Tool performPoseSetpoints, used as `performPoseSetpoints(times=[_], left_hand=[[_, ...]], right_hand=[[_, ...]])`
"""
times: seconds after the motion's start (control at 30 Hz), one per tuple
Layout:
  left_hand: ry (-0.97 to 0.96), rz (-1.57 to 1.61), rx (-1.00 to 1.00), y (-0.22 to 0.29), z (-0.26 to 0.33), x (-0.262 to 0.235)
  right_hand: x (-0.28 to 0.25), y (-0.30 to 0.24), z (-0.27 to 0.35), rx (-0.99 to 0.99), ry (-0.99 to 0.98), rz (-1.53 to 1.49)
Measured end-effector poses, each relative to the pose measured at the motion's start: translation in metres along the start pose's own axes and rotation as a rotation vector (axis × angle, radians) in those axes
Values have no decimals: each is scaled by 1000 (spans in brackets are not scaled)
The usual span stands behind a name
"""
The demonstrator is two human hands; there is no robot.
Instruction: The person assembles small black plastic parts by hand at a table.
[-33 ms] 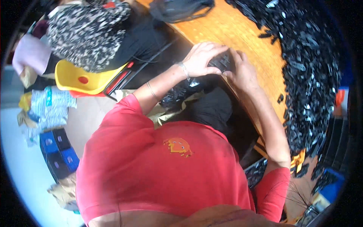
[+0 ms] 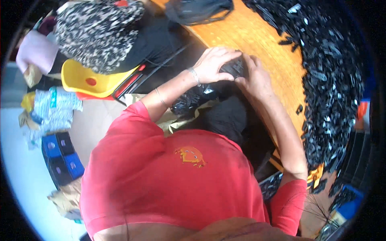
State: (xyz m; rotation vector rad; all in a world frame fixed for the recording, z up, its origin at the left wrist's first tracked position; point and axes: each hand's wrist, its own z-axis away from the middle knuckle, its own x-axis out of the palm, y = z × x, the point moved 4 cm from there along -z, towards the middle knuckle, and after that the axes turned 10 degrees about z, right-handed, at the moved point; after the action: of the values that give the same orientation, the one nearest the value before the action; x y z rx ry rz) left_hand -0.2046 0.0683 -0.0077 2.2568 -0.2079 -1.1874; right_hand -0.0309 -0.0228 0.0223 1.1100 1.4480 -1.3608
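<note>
Both hands meet at the near edge of the wooden table, cupped around a bundle of small black pieces [image 2: 234, 69]. My left hand [image 2: 214, 65] lies on its left side, thumb and fingers curved about it. From the right, my right hand [image 2: 258, 76] presses in, its fingers bent over the far end and its thumb close to the left thumb. The pieces look like dark plastic parts packed side by side; their exact kind is too blurred to make out, and the hands partly cover them.
A large heap of loose black pieces [image 2: 331, 80] covers the right of the table [image 2: 257, 34]. A black bag [image 2: 199, 10] lies at its far edge. On the left stand a yellow chair [image 2: 74, 78], a person in patterned clothing [image 2: 94, 36] and a blue-and-black box [image 2: 60, 158].
The whole view has shifted slightly. Both hands stay around the black pieces in nearly the same pose.
</note>
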Motion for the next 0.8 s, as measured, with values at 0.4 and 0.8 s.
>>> performPoseSetpoints(times=[0.4, 0.8], left_hand=[[167, -171, -377, 0, 87, -59], [427, 212, -223, -73, -174, -11]], right_hand=[[18, -41, -9, -303, 208, -264], [21, 50, -13, -24, 490, -301]])
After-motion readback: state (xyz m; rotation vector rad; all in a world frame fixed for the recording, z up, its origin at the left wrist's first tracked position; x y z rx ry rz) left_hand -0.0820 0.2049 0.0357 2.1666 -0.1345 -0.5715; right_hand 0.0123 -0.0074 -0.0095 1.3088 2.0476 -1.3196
